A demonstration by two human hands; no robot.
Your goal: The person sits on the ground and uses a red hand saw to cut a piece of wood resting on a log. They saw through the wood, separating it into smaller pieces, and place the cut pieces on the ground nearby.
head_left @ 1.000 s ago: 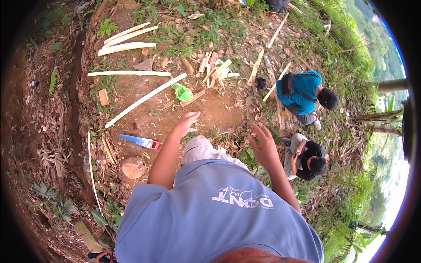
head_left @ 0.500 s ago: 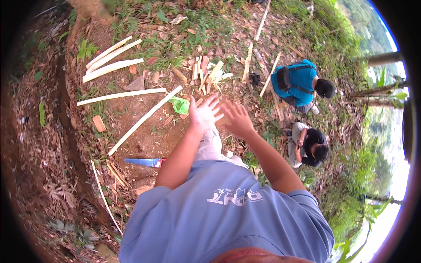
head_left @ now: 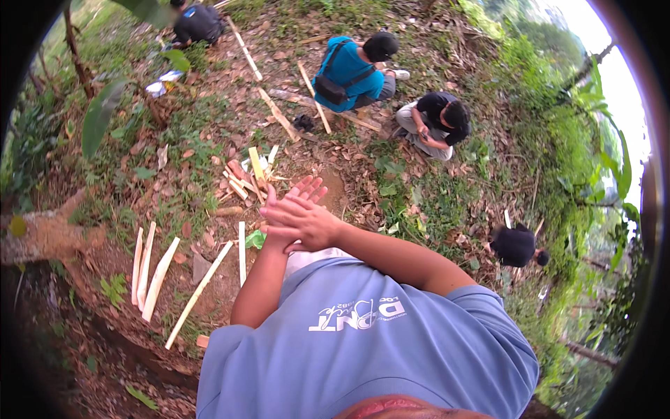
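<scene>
My left hand (head_left: 308, 188) is palm up with its fingers stretched out, partly covered by my right hand. Flat across its palm and wrist lies my right hand (head_left: 305, 221), fingers extended and touching the left. Neither hand holds anything. Just beyond them is a heap of split wood pieces (head_left: 257, 166), with a short round stick (head_left: 227, 211) beside it. A crumpled green plastic bag (head_left: 255, 239) shows by my left forearm. Long pale wooden strips (head_left: 199, 295) lie on the soil to the left, with thicker pale slats (head_left: 159, 279) farther left.
A person in a teal shirt (head_left: 354, 73) crouches ahead, near a person in black (head_left: 447, 120) sitting cross-legged. Others in dark clothing are at the far left (head_left: 197, 24) and right (head_left: 515, 246). A tree trunk (head_left: 42, 241) stands left; long poles (head_left: 279, 115) lie ahead.
My hands, apart and spread before, have come together, the right now over the left. The view has turned rightward: the blue saw blade is out of sight, and two more people show.
</scene>
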